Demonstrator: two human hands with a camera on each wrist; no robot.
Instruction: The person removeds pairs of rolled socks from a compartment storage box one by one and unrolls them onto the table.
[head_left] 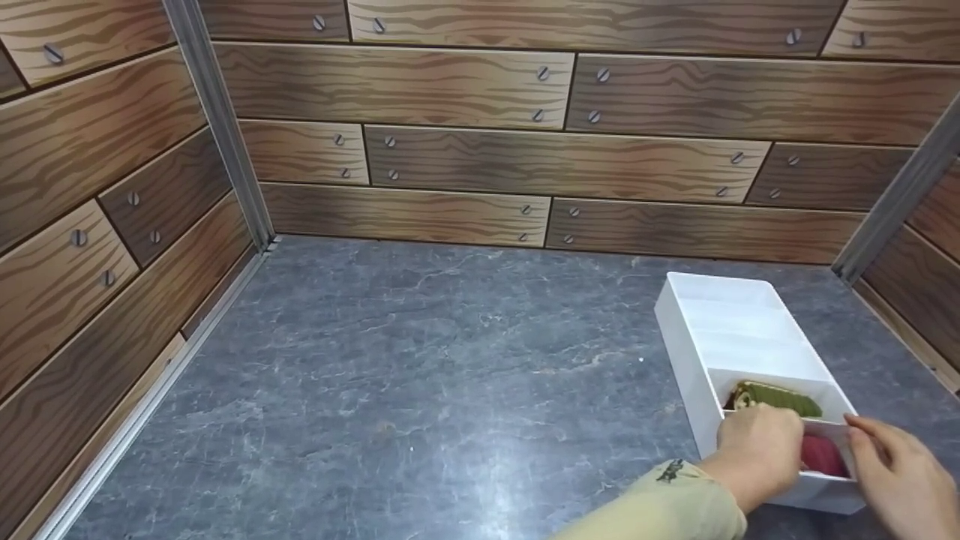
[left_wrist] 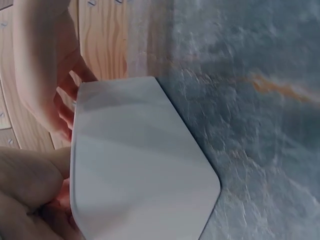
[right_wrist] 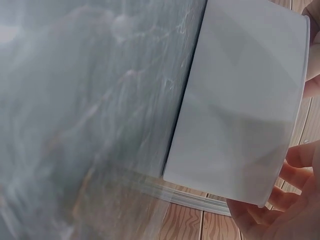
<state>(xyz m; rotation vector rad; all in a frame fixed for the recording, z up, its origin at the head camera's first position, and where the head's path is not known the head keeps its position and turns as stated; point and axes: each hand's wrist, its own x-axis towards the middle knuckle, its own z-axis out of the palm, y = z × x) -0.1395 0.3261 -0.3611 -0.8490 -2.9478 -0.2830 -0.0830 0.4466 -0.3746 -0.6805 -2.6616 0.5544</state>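
A white divided box (head_left: 679,360) stands at the right of the grey tabletop. My left hand (head_left: 761,450) reaches down over its front compartment, fingers curled beside a dark red cloth item (head_left: 823,455); its fingertips are hidden by the hand and wall. In the left wrist view, that hand (left_wrist: 30,190) bends over the box's rim, with some red showing by its fingers. At the front right corner, my right hand (head_left: 904,476) grips the box's side wall by the rim. The right wrist view has this hand (right_wrist: 292,200) around the corner.
One compartment behind lies a rolled green patterned cloth (head_left: 780,397). Wood-print panels (head_left: 465,157) wall the grey marbled tabletop (head_left: 420,360) at the back and both sides, with metal strips (head_left: 225,127) at the corners.
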